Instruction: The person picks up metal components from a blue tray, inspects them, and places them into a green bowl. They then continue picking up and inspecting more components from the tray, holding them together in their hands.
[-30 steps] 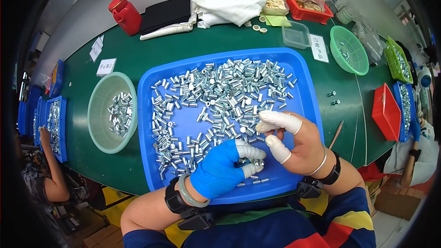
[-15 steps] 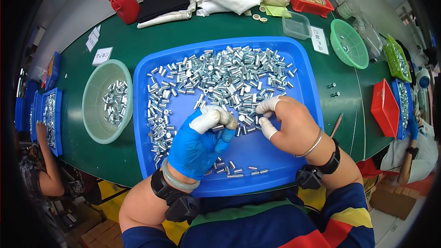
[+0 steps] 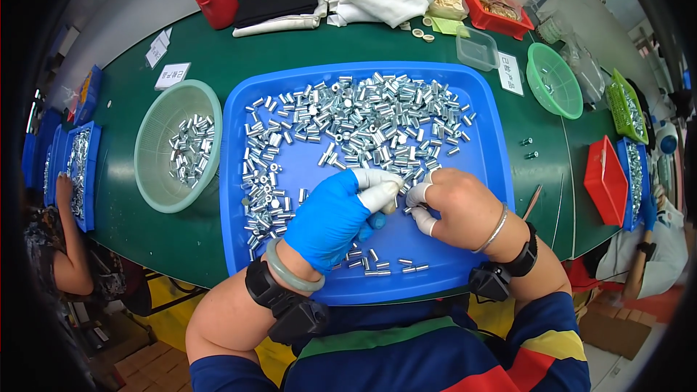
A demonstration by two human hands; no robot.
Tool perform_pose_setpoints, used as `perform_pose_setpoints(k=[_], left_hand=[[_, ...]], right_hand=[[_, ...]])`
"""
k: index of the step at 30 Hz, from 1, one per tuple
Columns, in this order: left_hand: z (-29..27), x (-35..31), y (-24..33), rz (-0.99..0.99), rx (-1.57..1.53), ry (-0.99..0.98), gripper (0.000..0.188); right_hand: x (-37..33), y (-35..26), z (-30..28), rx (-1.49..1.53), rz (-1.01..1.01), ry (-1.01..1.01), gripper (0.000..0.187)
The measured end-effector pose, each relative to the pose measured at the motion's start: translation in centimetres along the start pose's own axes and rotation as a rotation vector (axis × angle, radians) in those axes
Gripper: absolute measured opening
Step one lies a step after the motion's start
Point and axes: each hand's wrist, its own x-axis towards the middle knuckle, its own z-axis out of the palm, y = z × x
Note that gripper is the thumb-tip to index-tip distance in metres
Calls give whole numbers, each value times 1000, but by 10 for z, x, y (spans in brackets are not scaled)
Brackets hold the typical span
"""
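In front of me a blue tray [image 3: 475,247] holds a large heap of small silver metal sleeves [image 3: 377,112], some with flanged ends. My left hand [image 3: 337,214], in a blue glove with white finger covers on thumb and forefinger, is closed in a pinch over the tray's middle; whatever it holds is hidden. Close beside it, my right hand [image 3: 454,207], bare but for white covers on its fingertips, bends thumb and forefinger around a small sleeve at their tips. A few loose sleeves [image 3: 377,272] lie along the tray's near side.
A pale green basket [image 3: 145,174] with sleeves stands left of the tray; a brighter green basket [image 3: 534,76] is at the far right. Two sleeves [image 3: 532,154] and a pointed tool [image 3: 533,199] lie on the green table [image 3: 196,250]. A red jug [image 3: 214,0] stands behind. Other people sit at both sides.
My left hand has moved right, toward my right hand, and turned so its back faces up. My right thumb and forefinger have drawn closer together. The whole view has shifted slightly.
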Motion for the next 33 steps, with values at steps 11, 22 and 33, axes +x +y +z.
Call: perform_pose_setpoints(k=[11,22,33], left_hand=[[-2,-5,-4,101,307,-182,26],[1,-7,-14,306,200,-237,23],[3,-6,-21,352,151,-136,22]], right_hand=[[1,-10,-13,248,-214,269,26],[-4,-12,-14,459,-250,326,46],[-4,-7,-10,403,-201,290,45]])
